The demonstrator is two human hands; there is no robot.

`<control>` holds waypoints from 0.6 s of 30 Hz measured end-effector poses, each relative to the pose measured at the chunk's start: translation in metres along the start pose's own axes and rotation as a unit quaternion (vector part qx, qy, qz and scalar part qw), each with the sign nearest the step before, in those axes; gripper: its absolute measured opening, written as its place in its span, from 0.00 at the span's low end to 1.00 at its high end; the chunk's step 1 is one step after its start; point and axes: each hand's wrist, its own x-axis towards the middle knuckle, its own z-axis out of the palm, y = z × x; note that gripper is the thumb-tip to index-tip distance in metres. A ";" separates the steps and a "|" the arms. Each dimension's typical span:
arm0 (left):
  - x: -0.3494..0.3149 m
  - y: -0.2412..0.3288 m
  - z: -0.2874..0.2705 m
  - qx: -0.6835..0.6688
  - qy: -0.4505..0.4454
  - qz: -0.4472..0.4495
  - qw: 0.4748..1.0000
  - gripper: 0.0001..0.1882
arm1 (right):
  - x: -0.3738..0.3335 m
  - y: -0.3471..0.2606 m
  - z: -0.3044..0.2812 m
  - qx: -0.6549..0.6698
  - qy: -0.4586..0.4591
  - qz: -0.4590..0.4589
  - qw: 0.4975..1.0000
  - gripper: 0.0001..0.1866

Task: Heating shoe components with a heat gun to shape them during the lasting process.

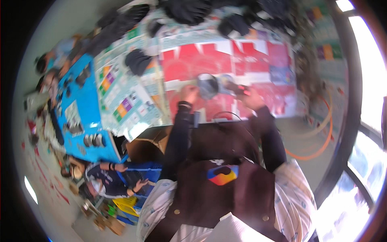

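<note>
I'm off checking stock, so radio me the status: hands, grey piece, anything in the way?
Left hand at grey piece, grip too blurred to confirm. Right hand holding dark-and-red tool. Dark stack left, apart from both.

A blue table [89, 111] stands left, an orange hose [305, 157] right.

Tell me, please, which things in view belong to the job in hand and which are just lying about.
In use:
Grey rounded piece, held by the left hand
Dark tool with red, blurred, in the right hand
Red-and-white work surface beneath

Apparently lying about:
Dark curved stack
Printed sheets
Orange hose
Yellow crate
</note>
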 end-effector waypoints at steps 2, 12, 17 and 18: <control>-0.001 0.027 0.017 0.011 0.031 0.009 0.999 0.16 | -0.016 0.019 -0.023 0.058 0.051 0.038 0.996 0.17; -0.040 0.033 -0.061 -0.196 0.004 0.021 0.980 0.15 | -0.043 -0.015 -0.041 0.177 0.065 0.049 0.981 0.16; -0.049 -0.084 -0.218 -0.641 0.071 0.002 0.764 0.15 | -0.037 -0.033 -0.036 0.180 0.053 0.034 0.982 0.14; -0.044 -0.104 -0.243 -0.652 0.132 0.015 0.746 0.17 | -0.034 -0.034 -0.035 0.170 0.051 0.035 0.984 0.14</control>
